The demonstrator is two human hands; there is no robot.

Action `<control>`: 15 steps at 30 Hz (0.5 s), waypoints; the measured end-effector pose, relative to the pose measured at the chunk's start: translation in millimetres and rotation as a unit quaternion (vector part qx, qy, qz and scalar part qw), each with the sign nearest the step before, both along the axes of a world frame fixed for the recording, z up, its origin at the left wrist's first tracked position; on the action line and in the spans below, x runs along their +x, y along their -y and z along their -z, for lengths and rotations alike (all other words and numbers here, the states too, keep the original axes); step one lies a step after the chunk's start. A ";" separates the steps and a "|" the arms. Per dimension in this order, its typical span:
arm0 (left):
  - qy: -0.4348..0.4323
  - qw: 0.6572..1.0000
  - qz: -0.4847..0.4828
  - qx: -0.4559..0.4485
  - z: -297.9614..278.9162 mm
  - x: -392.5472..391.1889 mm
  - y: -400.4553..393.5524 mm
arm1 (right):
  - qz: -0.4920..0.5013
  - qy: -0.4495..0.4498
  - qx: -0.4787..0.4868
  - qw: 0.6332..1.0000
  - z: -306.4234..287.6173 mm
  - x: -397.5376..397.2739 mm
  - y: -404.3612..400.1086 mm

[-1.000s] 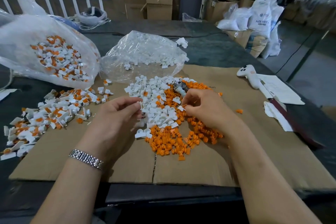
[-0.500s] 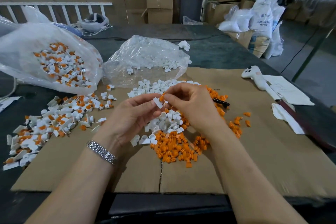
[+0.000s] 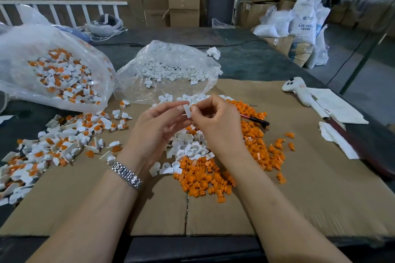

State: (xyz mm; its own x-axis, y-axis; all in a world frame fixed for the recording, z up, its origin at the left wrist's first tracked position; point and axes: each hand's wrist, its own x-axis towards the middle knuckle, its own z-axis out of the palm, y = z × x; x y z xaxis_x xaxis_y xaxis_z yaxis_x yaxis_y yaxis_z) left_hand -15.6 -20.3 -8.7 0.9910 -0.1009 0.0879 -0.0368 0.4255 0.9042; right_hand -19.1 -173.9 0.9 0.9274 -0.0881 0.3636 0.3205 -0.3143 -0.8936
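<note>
left hand (image 3: 162, 126) pinches clip (image 3: 187, 110) | right hand (image 3: 215, 121) pinches its other edge (any insert is hidden) | risk: a skewed push pops clip loose into orange pile (image 3: 205, 177)

Small white plastic clip (image 3: 186, 111), flat rectangular tab. It is off the cardboard, above the 12 o'clock edge of the mixed heap of white and orange parts (image 3: 192, 149). Tab face is toward the camera, long axis near upright, top tipped slightly to 11 o'clock. Left hand (image 3: 158, 128) pinches it from 9 o'clock, right hand (image 3: 215, 126) from 3 o'clock. Small orange plastic plug (image 3: 192, 106) touches its 1 o'clock corner, mostly hidden by fingertips; whether it is seated cannot be told.
</note>
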 end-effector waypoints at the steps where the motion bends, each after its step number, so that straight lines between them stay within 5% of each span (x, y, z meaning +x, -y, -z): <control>1: 0.000 1.000 0.004 0.005 1.5 -0.8 -0.2 | 0.004 -0.004 0.004 1.000 1.7 0.6 -0.6; 9: -0.038 0.999 -0.027 -0.005 8.9 -3.5 -3.9 | -0.100 -0.091 0.077 0.988 -0.7 -1.0 10.7; 15: -0.055 0.998 0.008 -0.009 10.1 -2.4 -9.0 | -0.179 -0.043 0.034 0.982 6.1 0.0 20.3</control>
